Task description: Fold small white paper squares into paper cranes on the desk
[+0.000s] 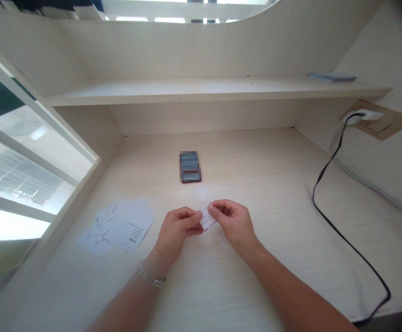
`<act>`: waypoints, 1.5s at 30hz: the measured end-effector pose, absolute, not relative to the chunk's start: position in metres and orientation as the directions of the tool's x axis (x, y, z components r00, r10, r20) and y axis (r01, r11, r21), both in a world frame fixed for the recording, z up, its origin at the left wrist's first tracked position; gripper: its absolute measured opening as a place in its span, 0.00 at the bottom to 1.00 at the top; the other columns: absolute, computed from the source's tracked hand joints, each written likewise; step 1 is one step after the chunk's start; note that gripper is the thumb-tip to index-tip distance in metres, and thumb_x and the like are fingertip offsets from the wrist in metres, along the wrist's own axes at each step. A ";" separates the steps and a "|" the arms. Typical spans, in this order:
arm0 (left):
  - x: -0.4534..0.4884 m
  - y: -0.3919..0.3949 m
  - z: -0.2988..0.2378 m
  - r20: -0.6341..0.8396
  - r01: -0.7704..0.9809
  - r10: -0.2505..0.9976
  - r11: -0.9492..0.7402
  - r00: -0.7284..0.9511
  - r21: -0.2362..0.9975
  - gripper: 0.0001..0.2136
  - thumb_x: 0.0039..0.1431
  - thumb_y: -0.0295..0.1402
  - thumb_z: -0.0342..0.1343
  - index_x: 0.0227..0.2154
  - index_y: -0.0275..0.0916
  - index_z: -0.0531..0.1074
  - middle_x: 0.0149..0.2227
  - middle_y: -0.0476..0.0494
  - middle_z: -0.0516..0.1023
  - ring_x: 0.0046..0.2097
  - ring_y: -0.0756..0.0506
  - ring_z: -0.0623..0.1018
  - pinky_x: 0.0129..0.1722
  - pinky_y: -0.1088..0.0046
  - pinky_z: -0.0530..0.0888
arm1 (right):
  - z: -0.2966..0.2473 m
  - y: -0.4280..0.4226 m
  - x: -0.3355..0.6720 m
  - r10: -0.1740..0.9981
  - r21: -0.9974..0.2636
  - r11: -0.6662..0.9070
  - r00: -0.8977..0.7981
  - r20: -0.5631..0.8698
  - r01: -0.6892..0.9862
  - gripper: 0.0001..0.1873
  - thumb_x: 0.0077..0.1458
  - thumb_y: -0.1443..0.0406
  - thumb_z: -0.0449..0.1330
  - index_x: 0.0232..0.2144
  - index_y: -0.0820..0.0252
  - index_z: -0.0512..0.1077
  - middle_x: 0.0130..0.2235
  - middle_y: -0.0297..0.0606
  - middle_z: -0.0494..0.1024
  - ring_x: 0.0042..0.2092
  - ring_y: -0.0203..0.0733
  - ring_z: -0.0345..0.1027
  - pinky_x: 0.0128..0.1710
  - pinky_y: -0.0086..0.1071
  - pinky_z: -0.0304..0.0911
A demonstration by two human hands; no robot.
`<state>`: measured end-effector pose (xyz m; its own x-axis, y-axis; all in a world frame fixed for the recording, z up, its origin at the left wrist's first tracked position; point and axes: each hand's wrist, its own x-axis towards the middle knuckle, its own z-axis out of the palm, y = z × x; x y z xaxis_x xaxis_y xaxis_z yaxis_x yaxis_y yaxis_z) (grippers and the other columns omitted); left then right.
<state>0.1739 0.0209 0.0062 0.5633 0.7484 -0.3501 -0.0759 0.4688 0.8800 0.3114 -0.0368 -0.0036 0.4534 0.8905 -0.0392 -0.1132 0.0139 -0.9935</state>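
Note:
A small white printed card (207, 220) is held between my two hands above the middle of the desk. My left hand (180, 226) pinches its left edge between thumb and fingers. On the opposite side, my right hand (233, 221) grips the upper right part with thumb and forefinger. The print is too small to read, and the fingers cover part of the card. Farther back lies a dark, pixelated rectangular item (189, 166) with a red lower edge; its kind cannot be made out. Left of my hands, several white printed paper sheets (131, 221) overlap on the desk.
The pale wooden desk (273, 170) meets a back panel under a shelf (194, 87). A flat item (332, 77) lies on the shelf's right end. From the wall socket (382, 122), a black cable (339, 230) runs down the right side. A barred opening (24, 152) borders the left.

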 end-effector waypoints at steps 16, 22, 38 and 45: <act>0.177 0.021 0.002 -0.271 0.085 0.819 0.265 0.506 0.960 0.10 0.44 0.34 0.62 0.27 0.32 0.72 0.24 0.44 0.76 0.26 0.50 0.75 0.27 0.76 0.72 | -0.006 -0.034 0.315 0.930 -0.973 -0.106 0.327 -0.170 -0.205 0.19 0.40 0.60 0.65 0.36 0.63 0.72 0.31 0.39 0.77 0.30 0.38 0.69 0.28 0.30 0.64; 0.178 0.022 0.002 -0.234 0.047 0.839 0.243 0.491 0.969 0.11 0.44 0.34 0.62 0.28 0.32 0.73 0.25 0.42 0.77 0.26 0.50 0.74 0.28 0.76 0.72 | -0.005 -0.034 0.314 0.948 -0.971 -0.104 0.274 -0.162 -0.214 0.16 0.38 0.62 0.66 0.32 0.64 0.73 0.29 0.39 0.77 0.27 0.36 0.68 0.28 0.30 0.62; 0.179 0.021 0.002 -0.248 0.052 0.858 0.251 0.450 0.966 0.11 0.43 0.33 0.62 0.29 0.31 0.73 0.24 0.42 0.77 0.25 0.50 0.74 0.26 0.77 0.71 | -0.003 -0.033 0.322 0.912 -0.955 -0.126 0.347 -0.218 -0.270 0.17 0.42 0.60 0.64 0.35 0.64 0.71 0.24 0.37 0.76 0.26 0.36 0.70 0.29 0.31 0.66; 0.177 0.021 -0.002 -0.253 -0.016 0.859 0.290 0.444 0.957 0.10 0.44 0.33 0.62 0.28 0.32 0.72 0.25 0.43 0.76 0.26 0.51 0.74 0.28 0.77 0.72 | -0.005 -0.032 0.325 0.889 -0.964 -0.104 0.412 -0.200 -0.245 0.17 0.45 0.59 0.62 0.36 0.62 0.69 0.27 0.36 0.76 0.27 0.35 0.69 0.28 0.29 0.64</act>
